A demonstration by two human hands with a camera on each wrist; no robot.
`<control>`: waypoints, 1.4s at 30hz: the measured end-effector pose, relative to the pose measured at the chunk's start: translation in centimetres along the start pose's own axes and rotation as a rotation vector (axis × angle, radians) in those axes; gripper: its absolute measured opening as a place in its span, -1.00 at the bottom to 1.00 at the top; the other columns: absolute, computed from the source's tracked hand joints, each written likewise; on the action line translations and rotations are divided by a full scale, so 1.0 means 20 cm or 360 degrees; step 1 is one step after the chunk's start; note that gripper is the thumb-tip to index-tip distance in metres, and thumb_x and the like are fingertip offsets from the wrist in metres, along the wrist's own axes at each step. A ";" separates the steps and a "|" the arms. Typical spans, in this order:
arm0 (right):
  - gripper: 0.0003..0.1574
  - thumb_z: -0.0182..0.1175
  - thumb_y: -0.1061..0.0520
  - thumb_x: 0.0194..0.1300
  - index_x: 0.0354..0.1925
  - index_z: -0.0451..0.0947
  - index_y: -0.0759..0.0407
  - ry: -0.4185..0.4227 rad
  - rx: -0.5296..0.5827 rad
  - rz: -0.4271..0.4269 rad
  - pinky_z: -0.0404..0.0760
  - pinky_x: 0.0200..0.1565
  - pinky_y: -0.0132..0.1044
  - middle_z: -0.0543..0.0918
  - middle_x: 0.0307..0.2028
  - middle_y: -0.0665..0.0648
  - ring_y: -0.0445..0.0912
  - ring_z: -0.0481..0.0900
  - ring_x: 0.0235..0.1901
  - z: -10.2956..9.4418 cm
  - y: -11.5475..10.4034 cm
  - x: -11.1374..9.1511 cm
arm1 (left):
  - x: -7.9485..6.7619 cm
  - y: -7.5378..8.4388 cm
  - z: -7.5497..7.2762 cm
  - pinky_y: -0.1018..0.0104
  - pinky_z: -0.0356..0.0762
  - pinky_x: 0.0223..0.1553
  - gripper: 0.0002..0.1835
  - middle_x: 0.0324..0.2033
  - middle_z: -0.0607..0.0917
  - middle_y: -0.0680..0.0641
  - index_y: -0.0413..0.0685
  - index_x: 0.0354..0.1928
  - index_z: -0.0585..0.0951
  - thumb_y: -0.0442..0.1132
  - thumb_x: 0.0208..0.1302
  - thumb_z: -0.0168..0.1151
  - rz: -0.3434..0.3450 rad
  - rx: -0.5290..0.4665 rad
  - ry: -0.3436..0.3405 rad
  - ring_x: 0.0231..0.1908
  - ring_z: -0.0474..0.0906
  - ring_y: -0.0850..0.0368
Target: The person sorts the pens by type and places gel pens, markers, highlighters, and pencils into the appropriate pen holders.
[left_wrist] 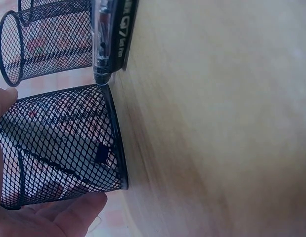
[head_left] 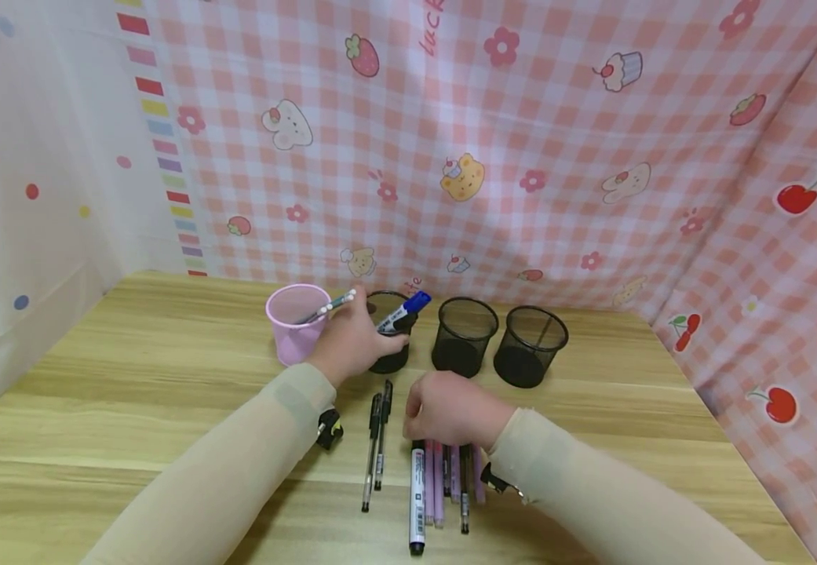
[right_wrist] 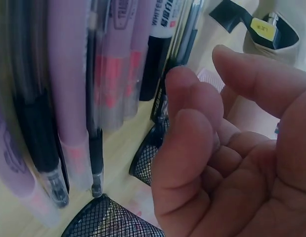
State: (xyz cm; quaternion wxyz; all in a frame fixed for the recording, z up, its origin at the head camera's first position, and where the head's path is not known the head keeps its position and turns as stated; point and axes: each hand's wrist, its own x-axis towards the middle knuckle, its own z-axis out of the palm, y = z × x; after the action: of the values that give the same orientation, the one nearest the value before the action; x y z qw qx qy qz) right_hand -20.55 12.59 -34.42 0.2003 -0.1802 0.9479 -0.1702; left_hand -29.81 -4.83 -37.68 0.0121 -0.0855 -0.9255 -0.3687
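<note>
My left hand point(head_left: 355, 339) grips a black mesh pen cup point(head_left: 389, 363), with thumb and fingers on opposite sides of it. A blue-capped whiteboard marker point(head_left: 404, 312) leans in that cup; its lower end shows through the mesh point(left_wrist: 59, 143) in the left wrist view. Over the table, my right hand point(head_left: 454, 410) hovers with loosely curled fingers and holds nothing. Below it lie a black-capped whiteboard marker point(head_left: 417, 498), several light purple highlighters point(head_left: 439, 486) and black gel pens point(head_left: 465, 494). Two black gel pens point(head_left: 374, 455) lie between the forearms.
A pink mesh cup point(head_left: 298, 333) holding pens with white ends point(head_left: 330, 306) stands left of the gripped cup. To the right stand two black mesh cups, a nearer one point(head_left: 459, 357) and a farther one point(head_left: 523, 366). A checked cloth point(head_left: 408, 157) hangs behind the wooden table point(head_left: 133, 377).
</note>
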 end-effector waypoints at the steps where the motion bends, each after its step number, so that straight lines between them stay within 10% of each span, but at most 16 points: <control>1: -0.88 0.46 0.05 0.27 -0.27 0.79 0.07 0.0000 -0.0007 -0.0004 0.68 -0.24 -0.20 0.76 -0.30 -0.06 -0.16 0.62 -0.38 0.01 0.00 0.00 | 0.00 0.00 0.00 0.01 0.75 0.01 0.12 0.15 0.66 -0.35 -0.13 0.47 0.14 0.28 0.10 0.56 -0.0002 0.0002 0.0001 -0.03 0.74 -0.21; 42: -0.75 0.58 0.04 0.13 -0.45 0.69 0.10 0.0090 -0.0194 -0.0041 0.50 -0.48 -0.34 0.63 -0.55 -0.09 -0.21 0.49 -0.60 0.09 -0.04 0.04 | -0.01 0.00 0.00 0.06 0.75 -0.09 0.13 0.12 0.68 -0.34 -0.11 0.48 0.12 0.30 0.12 0.54 0.0014 0.0011 0.0006 -0.16 0.75 -0.13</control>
State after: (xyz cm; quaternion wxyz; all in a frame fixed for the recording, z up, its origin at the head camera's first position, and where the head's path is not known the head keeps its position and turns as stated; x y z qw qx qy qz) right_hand -20.17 11.18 -35.89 0.1600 -0.1994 0.9593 -0.1198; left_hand -29.63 -4.85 -37.63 0.0159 -0.0887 -0.9264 -0.3655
